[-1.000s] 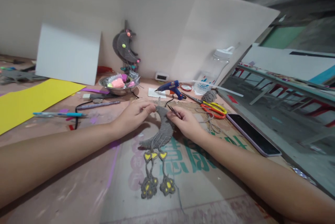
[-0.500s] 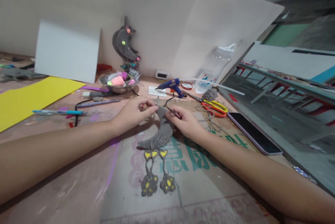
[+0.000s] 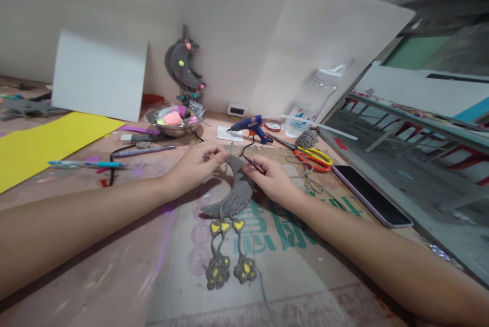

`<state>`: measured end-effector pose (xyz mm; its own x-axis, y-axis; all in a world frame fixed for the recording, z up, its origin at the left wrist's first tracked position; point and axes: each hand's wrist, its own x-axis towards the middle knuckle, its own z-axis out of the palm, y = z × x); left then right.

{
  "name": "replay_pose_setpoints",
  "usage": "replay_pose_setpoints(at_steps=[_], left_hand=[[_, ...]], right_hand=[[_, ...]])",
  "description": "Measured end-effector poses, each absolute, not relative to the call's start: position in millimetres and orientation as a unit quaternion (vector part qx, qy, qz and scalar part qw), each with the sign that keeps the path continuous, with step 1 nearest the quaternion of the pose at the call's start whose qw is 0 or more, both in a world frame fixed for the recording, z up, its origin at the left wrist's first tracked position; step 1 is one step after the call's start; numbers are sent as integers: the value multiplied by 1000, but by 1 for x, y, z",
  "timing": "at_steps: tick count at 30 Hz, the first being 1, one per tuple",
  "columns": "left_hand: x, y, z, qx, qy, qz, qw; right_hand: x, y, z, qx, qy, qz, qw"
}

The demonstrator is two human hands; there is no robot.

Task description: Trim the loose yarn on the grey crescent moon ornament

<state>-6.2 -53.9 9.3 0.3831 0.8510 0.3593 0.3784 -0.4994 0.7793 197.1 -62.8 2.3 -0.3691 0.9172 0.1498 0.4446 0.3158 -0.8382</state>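
Note:
A grey yarn-covered crescent moon [image 3: 237, 192] lies on a printed cardboard sheet [image 3: 298, 276]. From its lower edge hang yellow hearts edged in grey and, below them on cords, grey flower shapes [image 3: 245, 268] with yellow spots. My left hand [image 3: 200, 164] pinches the crescent's upper tip between thumb and fingers. Close by on the right side of that tip, my right hand [image 3: 273, 176] is closed around slim dark tweezers [image 3: 255, 165]. Their points are too small to make out, and I cannot tell whether they touch the yarn.
Behind the hands lie a blue glue gun [image 3: 250, 127], scissors [image 3: 313, 158] and a grey yarn ball [image 3: 306, 138]. A phone [image 3: 370, 194] rests at the right edge. A metal bowl [image 3: 173, 128], pens [image 3: 87, 164] and yellow sheet [image 3: 57, 143] are left; a bottle [image 3: 315, 95] stands behind.
The left thumb and fingers have shifted very slightly at the crescent's tip. The right hand stays almost where it was, still holding the tweezers.

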Motion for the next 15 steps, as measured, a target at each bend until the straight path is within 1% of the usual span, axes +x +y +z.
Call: replay_pose_setpoints(at_steps=[15], left_hand=[[-6,-59,16,790,403,367,281]], right_hand=[[197,-63,2,-452,-750,368,313]])
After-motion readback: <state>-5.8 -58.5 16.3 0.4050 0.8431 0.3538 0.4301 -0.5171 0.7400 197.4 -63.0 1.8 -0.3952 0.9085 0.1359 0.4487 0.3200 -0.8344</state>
